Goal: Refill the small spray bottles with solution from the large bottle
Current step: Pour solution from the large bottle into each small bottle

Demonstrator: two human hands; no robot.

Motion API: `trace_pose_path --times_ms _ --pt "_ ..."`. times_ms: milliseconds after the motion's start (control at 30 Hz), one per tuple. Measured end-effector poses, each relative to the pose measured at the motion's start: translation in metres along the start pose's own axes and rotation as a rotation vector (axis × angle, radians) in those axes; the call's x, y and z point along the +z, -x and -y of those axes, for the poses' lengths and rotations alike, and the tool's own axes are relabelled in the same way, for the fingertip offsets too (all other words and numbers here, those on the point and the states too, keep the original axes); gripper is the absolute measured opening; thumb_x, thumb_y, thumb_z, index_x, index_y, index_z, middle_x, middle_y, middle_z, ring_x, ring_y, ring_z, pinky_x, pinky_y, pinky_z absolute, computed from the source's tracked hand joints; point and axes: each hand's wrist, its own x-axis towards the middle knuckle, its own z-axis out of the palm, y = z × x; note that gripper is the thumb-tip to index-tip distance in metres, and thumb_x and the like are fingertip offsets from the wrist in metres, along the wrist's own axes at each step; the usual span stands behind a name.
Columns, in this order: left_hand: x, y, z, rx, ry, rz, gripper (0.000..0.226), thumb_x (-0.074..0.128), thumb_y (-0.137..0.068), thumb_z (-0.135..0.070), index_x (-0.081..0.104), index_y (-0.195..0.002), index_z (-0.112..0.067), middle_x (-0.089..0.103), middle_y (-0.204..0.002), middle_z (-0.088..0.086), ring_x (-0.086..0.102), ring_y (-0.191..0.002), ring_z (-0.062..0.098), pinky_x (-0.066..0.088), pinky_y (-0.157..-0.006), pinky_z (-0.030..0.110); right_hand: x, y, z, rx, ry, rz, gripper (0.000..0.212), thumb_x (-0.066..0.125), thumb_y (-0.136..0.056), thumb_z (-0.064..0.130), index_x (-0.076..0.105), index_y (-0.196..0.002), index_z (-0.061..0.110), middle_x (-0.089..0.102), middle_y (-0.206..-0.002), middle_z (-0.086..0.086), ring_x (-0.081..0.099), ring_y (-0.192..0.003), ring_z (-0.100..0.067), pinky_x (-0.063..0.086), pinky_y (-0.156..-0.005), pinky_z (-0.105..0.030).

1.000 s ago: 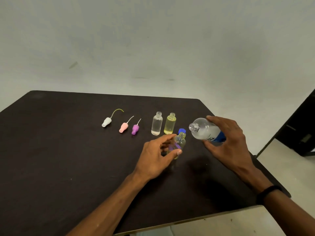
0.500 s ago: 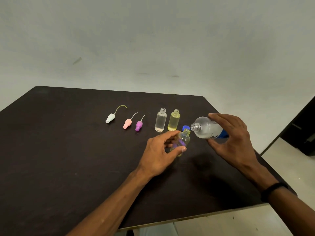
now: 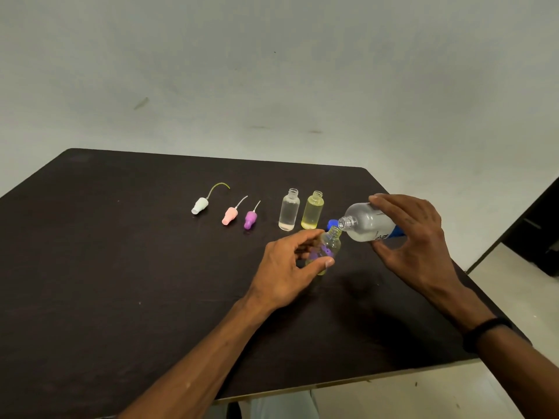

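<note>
Right of the frame's centre, the right hand [image 3: 414, 237] grips the large bottle [image 3: 367, 222] tipped almost flat, its long axis running left to right with the open neck pointing left, and that neck sits just above and right of the mouth of the small bottle [image 3: 326, 249] that the left hand [image 3: 290, 261] steadies upright on the dark worktop [image 3: 121, 267], thumb and fingers curled round its sides. The pour turns on that small gap: the big neck looks close to the little mouth but not quite over it, so I judge a slight shift left and a further tip is needed; I cannot tell whether liquid is flowing. The right hand is the nearer one to the work of pouring. Counting: one large bottle, three small bottles, the held one plus a clear bottle [image 3: 289, 210] and a yellow bottle [image 3: 313, 210] standing open just behind; three spray tops lying at centre left, white [image 3: 200, 205], pink [image 3: 230, 215] and purple [image 3: 250, 219]; one blue cap [image 3: 332, 223] behind the held bottle.
</note>
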Motion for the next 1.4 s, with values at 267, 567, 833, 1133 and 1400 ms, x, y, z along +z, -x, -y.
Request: trace_pose_path --times_ms 267,567,833,1133,1400 --pt "-0.0006 -0.0001 0.0 -0.004 0.011 0.004 0.055 0.083 -0.087 -0.024 0.064 -0.138 -0.021 0.074 -0.114 -0.012 0.069 -0.107 -0.001 0.056 -0.096 0.019 -0.0028 -0.0033 0.0013 -0.04 0.004 -0.003 0.082 0.096 -0.069 0.007 0.061 -0.143 0.011 0.064 -0.143 -0.014 0.056 -0.134 -0.039 0.039 -0.11 -0.07" --pt "0.0006 0.0005 0.0007 0.004 0.01 0.01 0.053 0.083 -0.087 -0.023 0.065 -0.137 -0.021 0.074 -0.115 -0.012 0.069 -0.107 -0.002 0.055 -0.096 0.017 0.0006 -0.0014 0.0011 -0.05 0.003 0.005 0.086 0.096 -0.07 0.01 0.056 -0.146 0.018 0.062 -0.144 -0.012 0.055 -0.135 -0.038 0.038 -0.11 -0.071" --pt "0.0011 0.0006 0.0011 0.003 0.01 0.003 0.053 0.084 -0.087 -0.022 0.065 -0.137 -0.019 0.075 -0.115 -0.011 0.069 -0.107 -0.002 0.055 -0.095 0.016 0.0004 -0.0041 -0.0016 -0.065 0.028 -0.002 0.084 0.094 -0.071 0.01 0.057 -0.146 0.017 0.062 -0.145 -0.011 0.055 -0.136 -0.037 0.037 -0.11 -0.07" --pt "0.0003 0.0001 0.0019 -0.007 -0.001 -0.001 0.056 0.084 -0.087 -0.024 0.064 -0.138 -0.019 0.074 -0.115 -0.012 0.068 -0.108 -0.002 0.054 -0.096 0.017 -0.0016 -0.0081 0.0005 -0.078 0.053 -0.01 0.079 0.093 -0.073 0.008 0.061 -0.144 0.013 0.063 -0.144 -0.012 0.056 -0.135 -0.039 0.037 -0.108 -0.071" --pt "0.0002 0.0003 0.001 -0.009 -0.008 0.008 0.056 0.084 -0.086 -0.024 0.064 -0.138 -0.021 0.072 -0.112 -0.017 0.068 -0.107 -0.004 0.053 -0.094 0.013 -0.0025 -0.0089 0.0004 -0.086 0.057 -0.008 0.079 0.093 -0.073 0.007 0.061 -0.144 0.013 0.062 -0.145 -0.012 0.055 -0.136 -0.039 0.036 -0.109 -0.073"
